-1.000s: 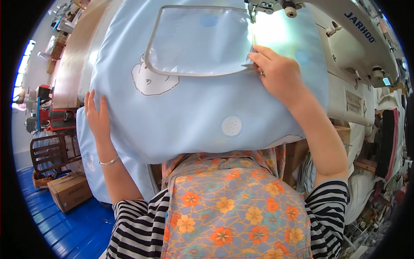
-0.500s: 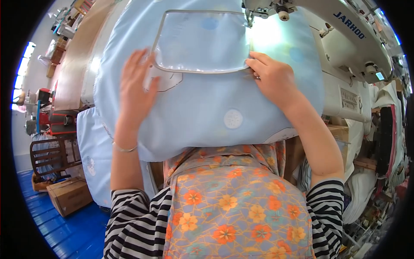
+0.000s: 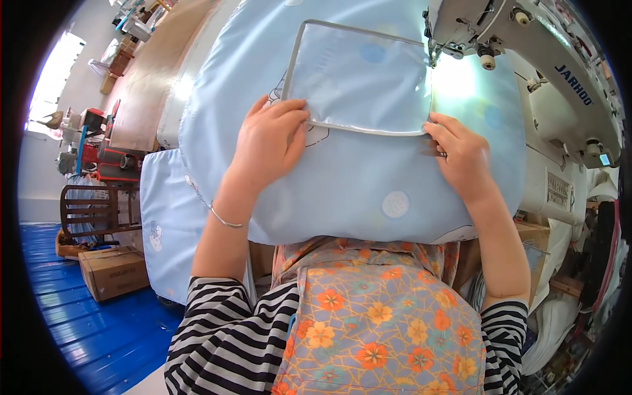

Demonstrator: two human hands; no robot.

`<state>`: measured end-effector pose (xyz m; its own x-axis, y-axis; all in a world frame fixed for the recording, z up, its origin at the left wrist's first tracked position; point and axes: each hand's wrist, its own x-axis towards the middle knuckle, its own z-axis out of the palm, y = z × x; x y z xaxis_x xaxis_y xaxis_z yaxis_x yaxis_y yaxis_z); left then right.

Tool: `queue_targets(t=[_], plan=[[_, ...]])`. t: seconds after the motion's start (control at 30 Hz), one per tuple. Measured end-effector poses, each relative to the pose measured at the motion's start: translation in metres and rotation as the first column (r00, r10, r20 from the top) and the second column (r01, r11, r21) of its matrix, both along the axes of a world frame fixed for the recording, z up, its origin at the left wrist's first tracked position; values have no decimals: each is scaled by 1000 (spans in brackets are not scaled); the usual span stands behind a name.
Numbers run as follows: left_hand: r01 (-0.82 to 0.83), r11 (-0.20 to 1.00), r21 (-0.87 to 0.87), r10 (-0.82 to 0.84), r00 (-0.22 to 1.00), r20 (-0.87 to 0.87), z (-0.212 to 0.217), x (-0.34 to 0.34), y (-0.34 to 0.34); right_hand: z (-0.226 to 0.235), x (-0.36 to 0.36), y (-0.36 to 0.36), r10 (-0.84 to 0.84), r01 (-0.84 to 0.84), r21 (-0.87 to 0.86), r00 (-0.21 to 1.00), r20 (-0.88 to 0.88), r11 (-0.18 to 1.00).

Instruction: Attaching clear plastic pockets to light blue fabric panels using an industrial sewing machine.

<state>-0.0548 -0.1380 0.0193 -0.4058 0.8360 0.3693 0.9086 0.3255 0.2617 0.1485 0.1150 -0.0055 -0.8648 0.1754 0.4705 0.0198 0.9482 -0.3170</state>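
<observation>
A clear plastic panel [image 3: 362, 82] with grey binding lies on a large pale blue printed cloth [image 3: 316, 197]. Its right edge runs under the needle area of a white sewing machine [image 3: 454, 33], where a lamp shines brightly. My left hand [image 3: 270, 141] rests at the panel's lower left corner, fingertips on the binding and thumb apart. At the lower right corner, my right hand [image 3: 464, 155] has thumb and forefinger closed on the bound edge. Something small and dark, blurred, shows by its curled fingers; I cannot make out what it is.
The machine's arm [image 3: 559, 72] reaches over the right side. A long wooden table [image 3: 155, 72] stands at the left. On the blue floor are a cardboard box [image 3: 115, 271] and a brown chair [image 3: 92, 210]. More blue cloth [image 3: 164, 224] hangs at the left.
My left hand has come from beside the panel onto its lower left corner. My right hand keeps its grip at the right corner. The whole view has shifted and turned slightly.
</observation>
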Motion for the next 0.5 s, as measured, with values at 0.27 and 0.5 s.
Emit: queue_targets(t=[0.27,0.5], plan=[[446,893,66,-447,894,8,-1,16,137,5,2,-2,1,-2,-9,1000,-4,1000],[482,874,-67,-486,861,-150,-21,26,132,-16,110,-13,-300,263,-258,947,-118,930]])
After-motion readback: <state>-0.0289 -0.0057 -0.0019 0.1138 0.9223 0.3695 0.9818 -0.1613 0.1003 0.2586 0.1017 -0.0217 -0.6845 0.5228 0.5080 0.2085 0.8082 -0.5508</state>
